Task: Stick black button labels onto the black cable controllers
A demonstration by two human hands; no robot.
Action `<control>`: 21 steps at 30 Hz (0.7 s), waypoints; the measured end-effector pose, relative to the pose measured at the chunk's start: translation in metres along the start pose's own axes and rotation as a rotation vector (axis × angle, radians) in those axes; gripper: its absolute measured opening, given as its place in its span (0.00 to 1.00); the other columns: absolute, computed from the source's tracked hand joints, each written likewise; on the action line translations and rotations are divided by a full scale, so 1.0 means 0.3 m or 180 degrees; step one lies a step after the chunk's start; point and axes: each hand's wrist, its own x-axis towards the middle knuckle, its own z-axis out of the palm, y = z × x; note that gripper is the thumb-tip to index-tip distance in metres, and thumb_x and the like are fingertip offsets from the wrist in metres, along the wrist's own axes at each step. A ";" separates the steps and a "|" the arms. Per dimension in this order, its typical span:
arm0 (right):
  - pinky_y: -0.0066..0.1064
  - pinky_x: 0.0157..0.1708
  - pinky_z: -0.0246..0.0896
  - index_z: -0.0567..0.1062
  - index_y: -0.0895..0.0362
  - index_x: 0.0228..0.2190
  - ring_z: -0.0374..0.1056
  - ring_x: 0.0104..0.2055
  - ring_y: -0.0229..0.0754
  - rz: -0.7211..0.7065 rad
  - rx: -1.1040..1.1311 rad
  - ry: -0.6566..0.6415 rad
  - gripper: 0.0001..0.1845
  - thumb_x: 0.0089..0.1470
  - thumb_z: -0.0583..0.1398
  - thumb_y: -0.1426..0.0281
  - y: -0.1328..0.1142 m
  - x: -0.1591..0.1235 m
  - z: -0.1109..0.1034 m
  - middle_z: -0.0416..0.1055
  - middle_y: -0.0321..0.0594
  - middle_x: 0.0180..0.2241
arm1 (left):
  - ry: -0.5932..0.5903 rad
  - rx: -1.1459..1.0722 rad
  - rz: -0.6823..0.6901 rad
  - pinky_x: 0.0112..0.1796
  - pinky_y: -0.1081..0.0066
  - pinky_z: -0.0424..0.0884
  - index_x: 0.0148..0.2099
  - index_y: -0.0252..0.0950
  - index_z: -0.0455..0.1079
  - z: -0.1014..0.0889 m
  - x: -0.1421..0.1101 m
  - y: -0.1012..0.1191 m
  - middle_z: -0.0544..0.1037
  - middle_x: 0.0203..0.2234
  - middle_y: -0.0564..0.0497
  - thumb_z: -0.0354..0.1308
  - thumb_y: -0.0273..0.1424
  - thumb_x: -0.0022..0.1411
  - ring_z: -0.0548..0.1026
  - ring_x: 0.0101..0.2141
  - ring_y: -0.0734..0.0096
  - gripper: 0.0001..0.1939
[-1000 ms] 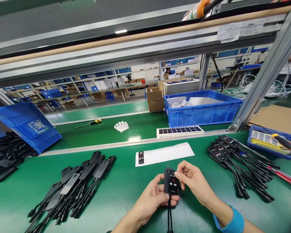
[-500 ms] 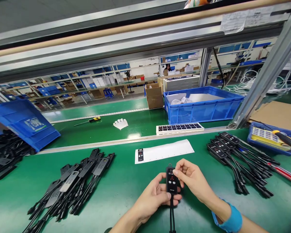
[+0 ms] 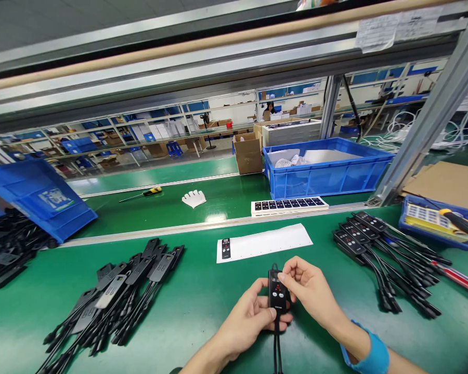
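A small black controller (image 3: 277,296) with two white buttons, red marks and two black cables at its lower end lies in my left hand (image 3: 253,314). The left thumb presses its lower edge, while the other fingers curl behind. My right hand (image 3: 308,285) is closed at the controller's upper right corner, thumb and index finger on its face near the small window. A white label sheet (image 3: 269,245) lies just beyond the hands, with one black label (image 3: 226,249) at its left end. To the right rest several labelled controllers (image 3: 351,241); to the left, a pile of controllers (image 3: 117,288) with cables.
A stack of label sheets (image 3: 289,205) lies before a blue crate (image 3: 327,174). Farther left are a white glove (image 3: 194,198) and a screwdriver (image 3: 150,191). A tilted blue bin (image 3: 42,200) stands at left. At right are a small blue tray (image 3: 413,228) and a metal post (image 3: 425,104).
The controller has tilted slightly in my hands and shifted a touch to the right. Both hands keep nearly the same hold; the things on the table have stayed put.
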 end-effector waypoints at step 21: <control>0.26 0.25 0.57 0.64 0.55 0.39 0.58 0.26 0.35 -0.0177 -0.0896 0.0172 0.15 0.53 0.57 0.59 0.038 0.011 -0.010 0.57 0.30 0.24 | 0.0097 -0.0116 -0.0219 0.40 0.61 0.72 0.48 0.32 0.59 0.005 0.005 -0.001 0.76 0.39 0.37 0.60 0.34 0.56 0.78 0.37 0.59 0.21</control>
